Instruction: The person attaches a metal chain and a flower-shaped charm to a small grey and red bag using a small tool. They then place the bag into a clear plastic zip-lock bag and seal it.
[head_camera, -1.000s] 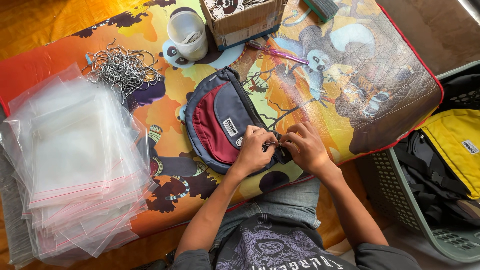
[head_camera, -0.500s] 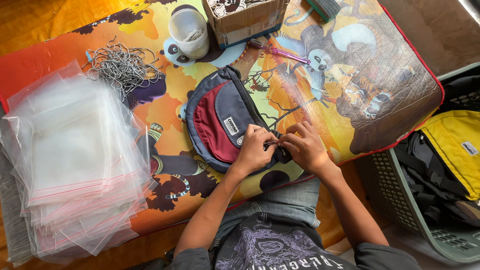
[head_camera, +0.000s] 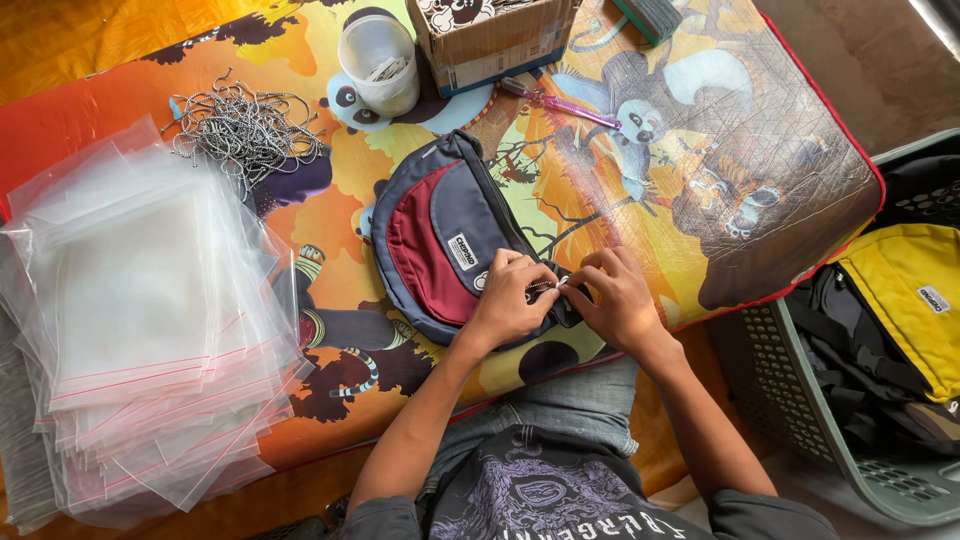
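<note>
My left hand (head_camera: 505, 300) and right hand (head_camera: 612, 298) meet at lower centre of the frame, both grips pinched together on one small metal piece (head_camera: 548, 286) at the near end of the waist bag (head_camera: 445, 245). It looks like a short bead chain at the zipper pull, though it is too small to tell for certain. My left palm lies on the bag, which pins it flat while the fingertips work close together.

The bag, grey-blue with a dark red panel, lies at centre frame on the cartoon-printed surface (head_camera: 760, 170), long axis tilted, its near end turned toward me and so within easy reach.

Count, working outward:
- One bag under my hands.
- One loose heap of bead chains (head_camera: 245, 128), upper left, too tangled to number.
- One stack of clear zip bags (head_camera: 140, 310), far left, fanned out; many, not countable.
- One white plastic tub (head_camera: 380, 65), top centre, with small items inside.
- One cardboard box (head_camera: 495, 35) just beside the tub.
- One pink tool (head_camera: 555, 102) below the box.
- One basket (head_camera: 800, 400), lower right, off the surface, holding one yellow bag (head_camera: 905, 300) and dark ones beneath it.
</note>
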